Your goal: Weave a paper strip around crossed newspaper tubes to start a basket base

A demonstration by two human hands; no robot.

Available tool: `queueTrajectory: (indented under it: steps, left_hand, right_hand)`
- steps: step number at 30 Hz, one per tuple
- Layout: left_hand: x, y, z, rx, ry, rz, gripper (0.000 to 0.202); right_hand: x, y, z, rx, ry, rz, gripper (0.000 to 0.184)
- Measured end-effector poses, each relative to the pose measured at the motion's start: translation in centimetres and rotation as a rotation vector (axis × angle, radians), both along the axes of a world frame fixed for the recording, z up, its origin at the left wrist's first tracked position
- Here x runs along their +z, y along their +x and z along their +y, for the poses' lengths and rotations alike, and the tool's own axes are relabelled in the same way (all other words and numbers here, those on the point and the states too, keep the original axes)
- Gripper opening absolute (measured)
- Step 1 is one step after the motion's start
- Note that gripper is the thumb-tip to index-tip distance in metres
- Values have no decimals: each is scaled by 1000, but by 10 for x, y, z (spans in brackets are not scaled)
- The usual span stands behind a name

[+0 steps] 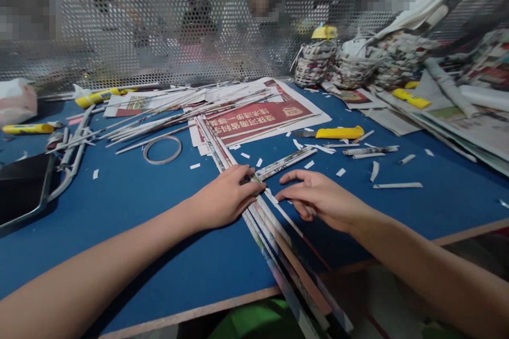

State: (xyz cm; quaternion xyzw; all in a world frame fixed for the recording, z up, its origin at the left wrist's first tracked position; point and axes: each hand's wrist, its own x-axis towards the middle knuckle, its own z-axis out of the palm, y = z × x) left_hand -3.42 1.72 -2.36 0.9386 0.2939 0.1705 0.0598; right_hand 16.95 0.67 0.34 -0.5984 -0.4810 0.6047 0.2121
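Long thin rolled newspaper sticks (278, 235) lie side by side across the table and stick out over its front edge. My left hand (222, 196) is closed on them at the middle, where shorter paper sticks (288, 163) cross toward the right. The fingertips hide the crossing itself. Just right of it hovers my right hand (322, 197), fingers apart and curved. Its fingertips are close to one slimmer paper stick (287, 217) angled away from the bundle; I cannot tell whether they touch it.
A yellow utility knife (336, 133) lies among paper scraps. Loose paper sticks rest on a red-printed sheet (274, 114), near a tape ring (162, 150). Woven paper baskets (316, 63) stand at the back right before a perforated metal screen (159, 26). A black tray (24, 190) sits left.
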Motion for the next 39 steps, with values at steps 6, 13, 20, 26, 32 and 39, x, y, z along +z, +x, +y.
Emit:
queueTrajectory:
  steps: [6,13,20,26,32,39]
  left_hand:
    - [-1,0,0,-2,6,-4,35]
    - [0,0,0,-7,-6,-13,35]
    - [-1,0,0,-10,-8,-17,35]
    - [-3,-1,0,-3,17,-18,35]
    - [-3,-1,0,-3,23,-3,36]
    - [-2,1,0,0,18,-8,35]
  right_hand:
    - [3,4,-4,-22,-18,22,42]
    - [2,13,-12,46,30,-6,48]
    - [-4,12,-13,-128,323,-87,31]
    - [-2,-5,-5,-105,251,-90,25]
    - [-4,-13,-4,-62,223,-86,16]
    - [-8,-12,-6,-40,286,-140,14]
